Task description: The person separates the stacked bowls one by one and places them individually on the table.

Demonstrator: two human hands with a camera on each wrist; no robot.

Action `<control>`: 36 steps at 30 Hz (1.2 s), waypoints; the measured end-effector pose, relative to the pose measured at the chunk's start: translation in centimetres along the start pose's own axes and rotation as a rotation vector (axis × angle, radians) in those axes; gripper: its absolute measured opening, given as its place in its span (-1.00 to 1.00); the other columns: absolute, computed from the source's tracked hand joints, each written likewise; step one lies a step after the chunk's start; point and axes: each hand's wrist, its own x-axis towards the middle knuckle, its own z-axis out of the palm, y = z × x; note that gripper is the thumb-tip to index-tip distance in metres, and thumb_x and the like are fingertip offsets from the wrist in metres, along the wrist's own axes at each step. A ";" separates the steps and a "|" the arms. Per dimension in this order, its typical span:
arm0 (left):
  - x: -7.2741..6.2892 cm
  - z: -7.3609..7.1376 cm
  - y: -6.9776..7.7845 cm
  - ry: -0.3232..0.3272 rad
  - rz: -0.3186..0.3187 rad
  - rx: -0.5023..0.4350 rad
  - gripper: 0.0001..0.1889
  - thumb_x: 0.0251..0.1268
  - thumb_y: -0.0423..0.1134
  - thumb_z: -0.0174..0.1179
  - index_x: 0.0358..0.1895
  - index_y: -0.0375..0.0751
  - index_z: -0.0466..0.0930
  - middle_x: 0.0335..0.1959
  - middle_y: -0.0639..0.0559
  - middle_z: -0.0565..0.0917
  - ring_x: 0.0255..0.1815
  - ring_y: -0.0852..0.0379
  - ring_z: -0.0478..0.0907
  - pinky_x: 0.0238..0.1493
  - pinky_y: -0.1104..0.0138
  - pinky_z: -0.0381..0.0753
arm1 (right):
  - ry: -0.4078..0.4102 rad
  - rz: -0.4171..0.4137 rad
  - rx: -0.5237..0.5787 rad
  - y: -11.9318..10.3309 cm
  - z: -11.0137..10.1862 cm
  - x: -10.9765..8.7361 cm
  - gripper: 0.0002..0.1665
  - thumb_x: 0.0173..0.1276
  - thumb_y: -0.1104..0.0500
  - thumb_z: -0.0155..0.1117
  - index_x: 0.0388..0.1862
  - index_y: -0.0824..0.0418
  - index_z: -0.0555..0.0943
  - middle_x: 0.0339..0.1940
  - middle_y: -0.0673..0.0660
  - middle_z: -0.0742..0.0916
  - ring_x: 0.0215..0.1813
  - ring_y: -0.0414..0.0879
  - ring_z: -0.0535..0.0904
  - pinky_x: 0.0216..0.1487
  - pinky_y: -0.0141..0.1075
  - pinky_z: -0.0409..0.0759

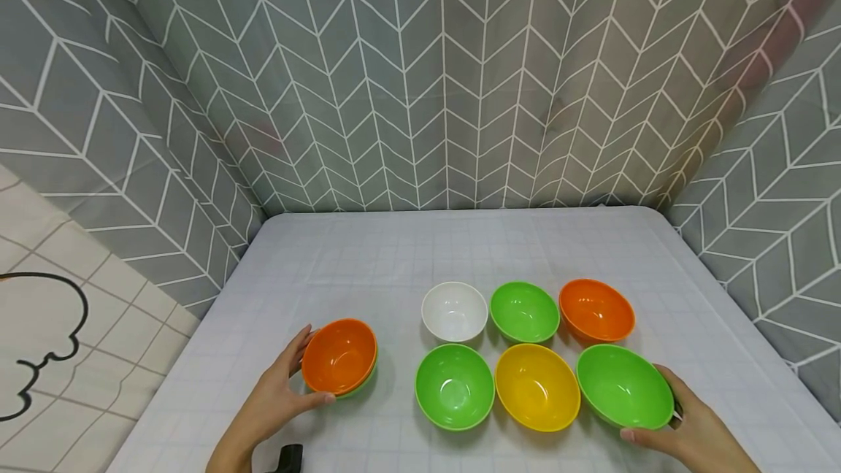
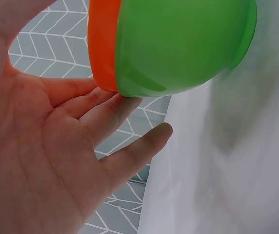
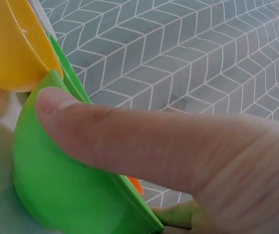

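At the left of the table, my left hand [image 1: 272, 396] holds an orange bowl [image 1: 339, 356] nested in a green bowl [image 2: 178, 48], thumb on the near side and fingers around the far left. The left wrist view shows its fingertips at the rims. On the right, my right hand [image 1: 696, 422] grips a green bowl [image 1: 624, 387] by its right side. Its thumb [image 3: 115, 136] lies across the outside of that bowl in the right wrist view, while the other fingers are mostly hidden. The gripped green bowl looks slightly tilted beside a yellow bowl [image 1: 537, 387].
Left of the yellow bowl stands another green bowl [image 1: 455, 387]. Behind them is a row with a white bowl [image 1: 455, 312], a green bowl [image 1: 525, 312] and an orange bowl [image 1: 596, 311]. A pale cloth covers the table [image 1: 355, 254]; patterned curtains [image 1: 420, 93] surround it.
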 end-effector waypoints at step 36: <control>-0.1 -0.1 0.1 -0.017 0.000 0.007 0.24 -0.22 -0.03 0.59 0.54 -0.16 -0.07 0.48 -0.25 0.14 0.34 -0.28 0.29 0.25 -0.23 0.26 | -0.012 -0.036 0.053 1.6 0.7 -0.2 0.31 0.04 0.10 0.56 0.45 0.56 -0.13 0.29 0.63 0.26 0.09 0.53 0.41 -0.11 -0.08 0.62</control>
